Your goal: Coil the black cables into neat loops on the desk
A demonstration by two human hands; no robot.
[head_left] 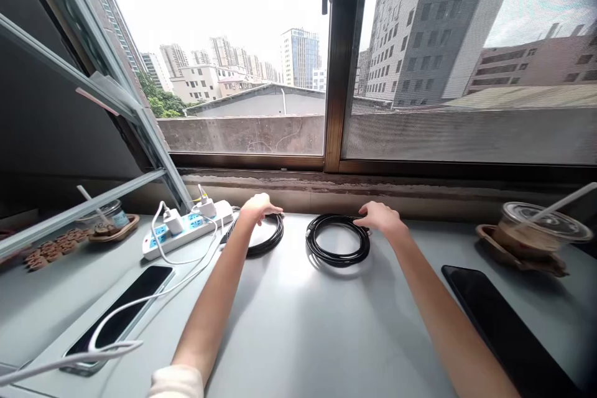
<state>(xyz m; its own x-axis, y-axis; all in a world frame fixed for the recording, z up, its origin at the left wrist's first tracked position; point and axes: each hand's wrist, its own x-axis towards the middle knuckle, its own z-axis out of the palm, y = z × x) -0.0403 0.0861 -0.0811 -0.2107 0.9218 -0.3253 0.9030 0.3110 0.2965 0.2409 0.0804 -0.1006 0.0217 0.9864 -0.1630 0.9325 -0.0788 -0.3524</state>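
Two coils of black cable lie flat on the pale table (298, 329), side by side near the window. My left hand (259, 207) is over the far edge of the left coil (275, 241), its fingers pointing right; my wrist and forearm hide part of that coil. At the upper right rim of the right coil (338, 258) is my right hand (379, 216), with thumb and fingers reaching to the cable. Whether the fingertips of either hand close on cable is too small to tell.
A white power strip (186, 231) with plugs and a looping white cable stands at the left, near a phone (124, 311). On the right lie a black phone (504, 329) and a drink cup (536, 230) in a brown holder. A metal frame (153, 137) rises at left.
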